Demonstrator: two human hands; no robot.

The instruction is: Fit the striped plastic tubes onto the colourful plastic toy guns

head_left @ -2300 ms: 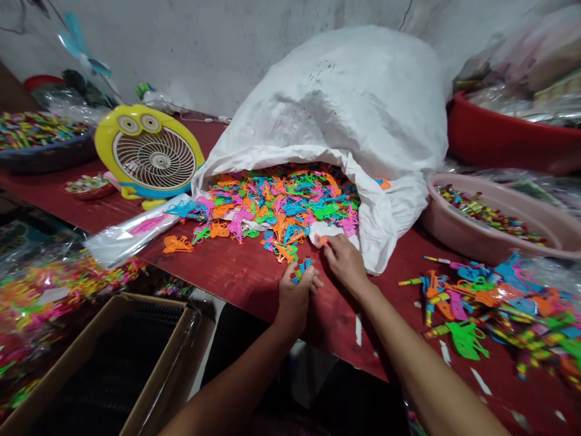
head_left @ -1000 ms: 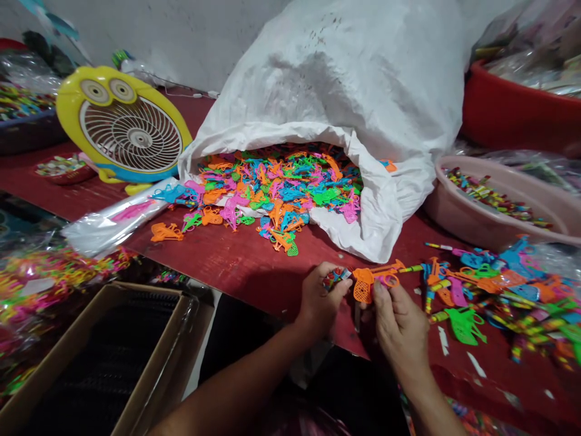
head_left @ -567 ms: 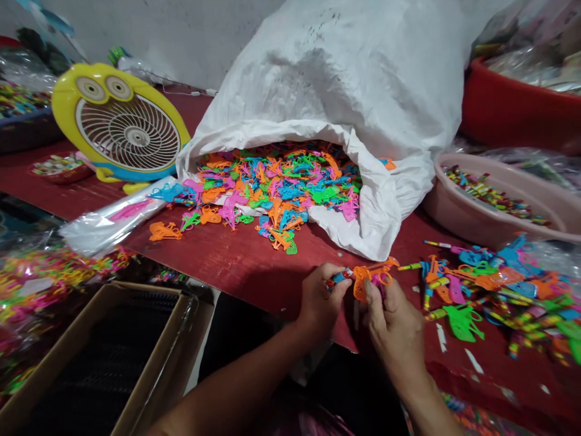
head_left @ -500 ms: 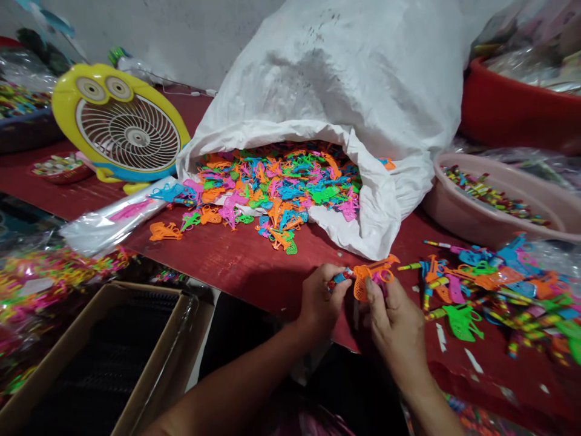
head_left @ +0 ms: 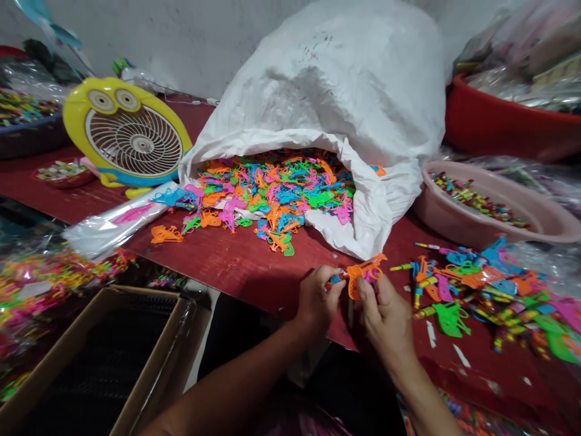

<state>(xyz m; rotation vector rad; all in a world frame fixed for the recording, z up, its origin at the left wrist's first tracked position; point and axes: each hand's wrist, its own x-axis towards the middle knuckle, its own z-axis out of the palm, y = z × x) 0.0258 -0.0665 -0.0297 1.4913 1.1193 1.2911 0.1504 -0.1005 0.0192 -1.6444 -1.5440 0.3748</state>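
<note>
An orange plastic toy (head_left: 363, 274) is pinched in the closed fingers of the right hand (head_left: 385, 315), above the near edge of the red table (head_left: 236, 266). A small blue-and-red piece (head_left: 336, 278) is gripped by the curled fingers of the left hand (head_left: 315, 303), its tip touching the toy. A white sack (head_left: 345, 103) is laid open behind, coloured toys (head_left: 272, 194) spilling out. A yellow fan (head_left: 127, 136) is seen left, a pink basin (head_left: 481, 212) right. No legible writing is found.

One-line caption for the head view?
Right hand holds an orange toy gun, left hand small sticks, before an open sack.
</note>
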